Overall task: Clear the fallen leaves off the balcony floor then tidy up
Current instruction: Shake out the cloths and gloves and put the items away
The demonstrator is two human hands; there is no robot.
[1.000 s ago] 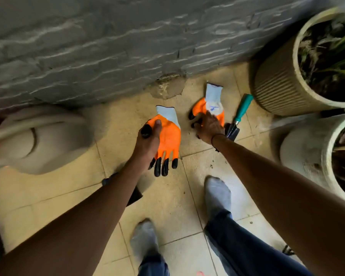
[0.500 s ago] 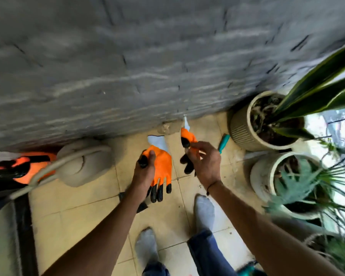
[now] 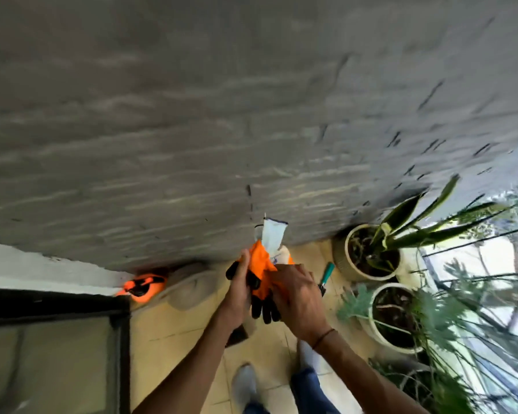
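Two orange work gloves (image 3: 260, 270) with black fingertips and pale cuffs are held together in front of the grey wall, cuffs up. My left hand (image 3: 237, 291) grips them from the left side, thumb across the orange palm. My right hand (image 3: 296, 297) holds them from the right, fingers curled over the glove backs. The black glove fingers hang down between my hands. The frame is blurred by motion.
A teal-handled hand tool (image 3: 326, 274) lies on the tiled floor (image 3: 168, 330) by a ribbed pot with a snake plant (image 3: 371, 252). A second white pot (image 3: 392, 318) stands nearer. A beige watering can (image 3: 189, 289) and an orange-black object (image 3: 142, 286) sit left, beside a dark-framed glass door (image 3: 54, 339).
Both gloves came up off the floor and were brought together between my hands. The view rose as I stood, showing more wall, the door and plants.
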